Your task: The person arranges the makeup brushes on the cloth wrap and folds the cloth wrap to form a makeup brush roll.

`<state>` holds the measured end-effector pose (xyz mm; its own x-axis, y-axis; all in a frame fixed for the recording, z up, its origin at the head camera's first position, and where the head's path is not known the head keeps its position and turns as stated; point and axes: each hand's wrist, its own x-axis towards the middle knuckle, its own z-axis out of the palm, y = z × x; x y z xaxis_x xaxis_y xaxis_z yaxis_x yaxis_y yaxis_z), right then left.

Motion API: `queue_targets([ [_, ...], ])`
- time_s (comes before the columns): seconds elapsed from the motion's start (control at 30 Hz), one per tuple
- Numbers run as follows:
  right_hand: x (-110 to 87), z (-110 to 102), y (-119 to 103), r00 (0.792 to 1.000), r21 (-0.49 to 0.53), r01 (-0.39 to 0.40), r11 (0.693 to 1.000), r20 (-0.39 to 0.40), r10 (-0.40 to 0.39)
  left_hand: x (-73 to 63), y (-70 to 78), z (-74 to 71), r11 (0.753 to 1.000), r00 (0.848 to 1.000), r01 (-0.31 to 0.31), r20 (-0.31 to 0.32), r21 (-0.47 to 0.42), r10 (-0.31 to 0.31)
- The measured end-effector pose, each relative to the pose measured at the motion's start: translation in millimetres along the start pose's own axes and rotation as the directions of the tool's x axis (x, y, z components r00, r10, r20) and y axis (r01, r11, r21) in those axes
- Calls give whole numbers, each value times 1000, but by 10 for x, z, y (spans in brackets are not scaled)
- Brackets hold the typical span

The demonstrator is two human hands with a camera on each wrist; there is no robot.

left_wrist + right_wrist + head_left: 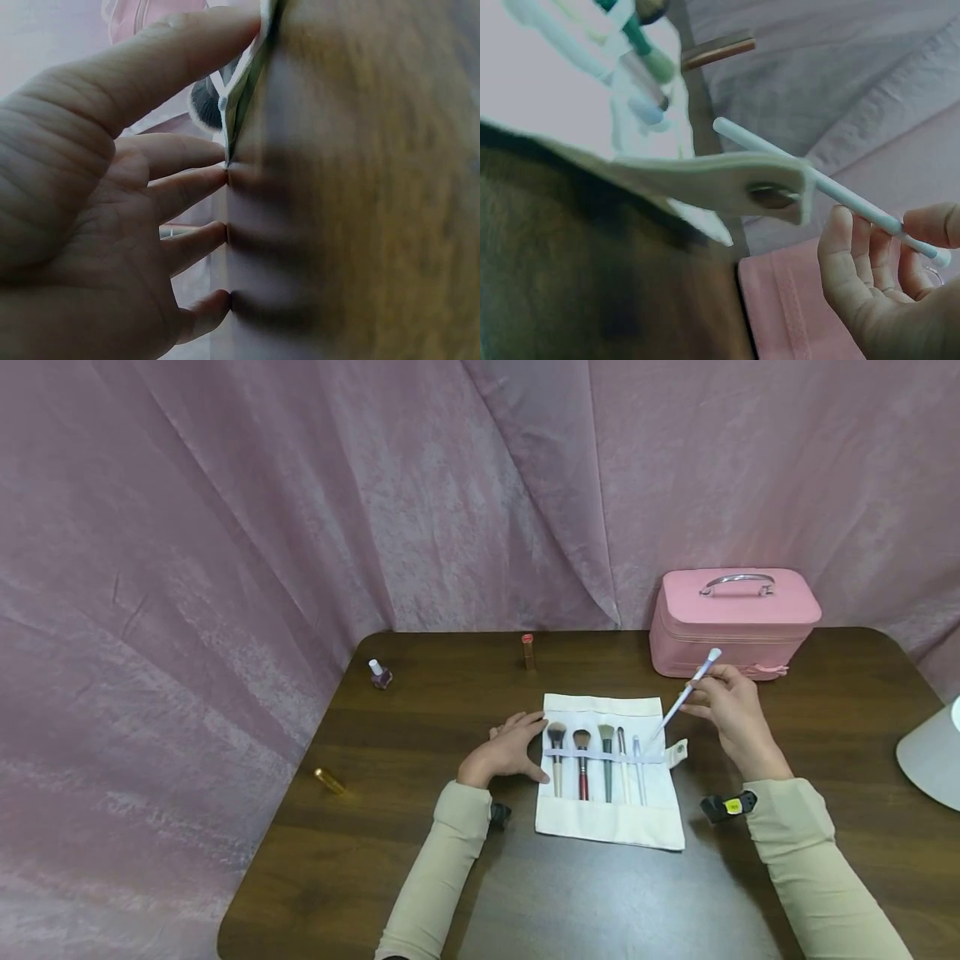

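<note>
A white cloth brush roll lies unrolled on the table, with several makeup brushes tucked under its elastic band. Between thumb and fingers my right hand pinches a slim white makeup brush, slanted with its handle end down over the right side of the roll. In the right wrist view the strap with its metal snap crosses in front of that brush. My left hand rests at the roll's left edge, fingers spread and fairly straight, fingertips and thumb touching the cloth edge and the table.
Behind my right hand stands a pink vanity case with a metal handle. A lipstick is at the back edge, a nail polish bottle at the back left, a gold tube at the left. A white rounded object sits far right.
</note>
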<state>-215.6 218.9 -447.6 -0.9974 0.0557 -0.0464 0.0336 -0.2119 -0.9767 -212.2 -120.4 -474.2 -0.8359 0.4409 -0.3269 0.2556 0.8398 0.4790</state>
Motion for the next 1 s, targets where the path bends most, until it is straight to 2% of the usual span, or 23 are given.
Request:
queue_targets([
  [0.13, 27, 31, 70, 999, -90, 35, 995, 13, -34, 3, 1, 5, 1000, 1000, -1, 0, -8, 1],
  [0.27, 52, 42, 131, 998, -249, 52, 967, 57, -39, -1, 3, 4, 1000, 1000, 2, -3, -7, -2],
  [0.33, 66, 46, 159, 996, -295, 55, 954, 82, -32, -6, 3, 2, 1000, 1000, 4, -3, -2, -4],
  [0.5, 91, 71, 192, 990, -339, 35, 940, 143, 15, 3, -9, 7, 1000, 1000, -1, -2, 1, 1],
  [0.6, 101, 98, 211, 984, -389, 24, 921, 169, 46, 7, -9, 9, 1000, 1000, -3, 1, 2, 3],
  [0.8, 113, 160, 244, 982, -448, -15, 894, 161, 98, 11, 0, 12, 1000, 1000, -2, 0, 7, 2],
  [1.0, 113, 202, 275, 972, -482, -32, 875, 189, 140, 5, -6, 7, 1000, 1000, -5, -1, -3, 5],
])
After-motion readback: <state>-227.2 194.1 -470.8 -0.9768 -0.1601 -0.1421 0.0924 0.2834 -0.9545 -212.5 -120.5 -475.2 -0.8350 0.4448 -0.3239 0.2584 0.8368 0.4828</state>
